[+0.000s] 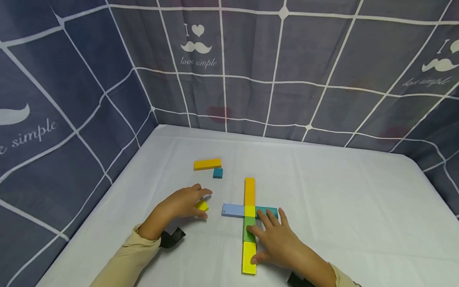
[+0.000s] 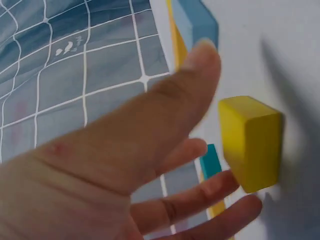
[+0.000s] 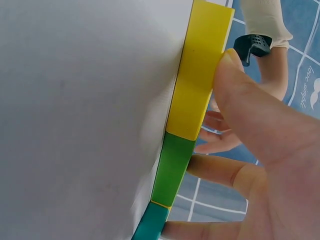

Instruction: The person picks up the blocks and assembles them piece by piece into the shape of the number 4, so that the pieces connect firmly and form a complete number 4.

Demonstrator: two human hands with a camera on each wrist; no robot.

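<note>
While the left hand (image 1: pixel 183 202) hangs relaxed around a small yellow block (image 2: pixel 255 145), the right hand (image 1: pixel 276 241), loosely spread, touches a long yellow block (image 3: pixel 199 72), a green block (image 3: pixel 173 169) and a teal block (image 3: pixel 151 220); a blue block (image 1: pixel 232 210) lies left of its fingertips.

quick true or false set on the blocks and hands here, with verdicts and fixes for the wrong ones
1. The green block lies end to end with the long yellow block. True.
2. In the head view, the light blue block is right of the small yellow centre block. False: it is on the left.
3. The small teal block lies near the loose orange bar. True.
4. The left hand is at the green block. False: it is at the loose yellow block.
5. The right hand's thumb is at the long yellow block. True.
</note>
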